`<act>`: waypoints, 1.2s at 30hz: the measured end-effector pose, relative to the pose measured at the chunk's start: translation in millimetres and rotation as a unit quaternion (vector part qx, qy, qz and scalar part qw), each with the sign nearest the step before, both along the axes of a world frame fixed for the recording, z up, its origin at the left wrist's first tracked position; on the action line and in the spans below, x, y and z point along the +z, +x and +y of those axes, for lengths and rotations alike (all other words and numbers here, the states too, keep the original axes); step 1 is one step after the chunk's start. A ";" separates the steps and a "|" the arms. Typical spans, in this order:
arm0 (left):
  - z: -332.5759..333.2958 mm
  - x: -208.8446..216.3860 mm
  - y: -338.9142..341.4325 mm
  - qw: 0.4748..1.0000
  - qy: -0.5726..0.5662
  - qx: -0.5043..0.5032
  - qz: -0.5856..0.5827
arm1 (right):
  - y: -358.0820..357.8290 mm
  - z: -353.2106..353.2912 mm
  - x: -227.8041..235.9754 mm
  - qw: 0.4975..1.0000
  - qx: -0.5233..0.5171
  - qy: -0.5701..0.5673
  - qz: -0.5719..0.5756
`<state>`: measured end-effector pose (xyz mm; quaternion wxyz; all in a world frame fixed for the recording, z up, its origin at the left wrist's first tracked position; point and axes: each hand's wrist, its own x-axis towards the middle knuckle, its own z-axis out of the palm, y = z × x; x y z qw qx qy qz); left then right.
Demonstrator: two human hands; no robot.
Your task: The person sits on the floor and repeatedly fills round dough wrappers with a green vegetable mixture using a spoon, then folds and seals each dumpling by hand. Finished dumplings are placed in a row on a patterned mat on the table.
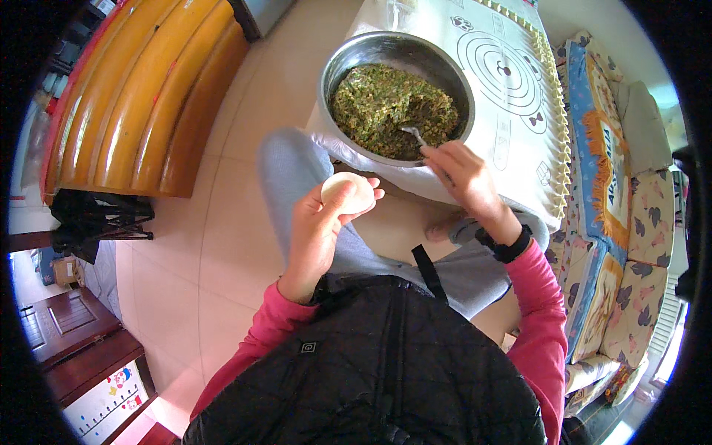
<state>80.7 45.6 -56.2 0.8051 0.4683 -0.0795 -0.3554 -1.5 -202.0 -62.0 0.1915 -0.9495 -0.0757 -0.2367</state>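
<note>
My left hand point(317, 226) holds a round, pale dumpling wrapper point(348, 194), thumb on top and fingers underneath, above my lap. A metal spoon point(414, 134) is gripped near its handle's end by my right hand point(463, 174). Its head dips into a chopped green filling point(386, 100), at a dug-out hollow on the near right side. The filling sits in a large steel bowl point(331, 68) at the near left edge of the table. My right wrist wears a black band.
The white table covering point(482, 122) carries a printed circle pattern and has a yellowish zigzag trim on the right. A patterned sofa point(645, 230) with a blue cover stands at right. A curved orange-brown piece of furniture point(152, 96) stands at left on the tiled floor point(222, 215).
</note>
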 end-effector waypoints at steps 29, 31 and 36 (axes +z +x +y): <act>5.4 -12.7 20.5 0.987 -0.061 0.072 0.129 | 19.8 -9.5 -0.7 0.721 -0.171 0.662 0.112; 4.4 -11.2 21.2 0.986 -0.065 0.075 0.135 | 19.3 -13.6 0.6 0.701 -0.184 0.682 0.098; -0.2 -7.8 23.7 0.985 -0.077 0.060 0.144 | 16.2 -14.2 6.1 0.780 -0.218 0.580 0.085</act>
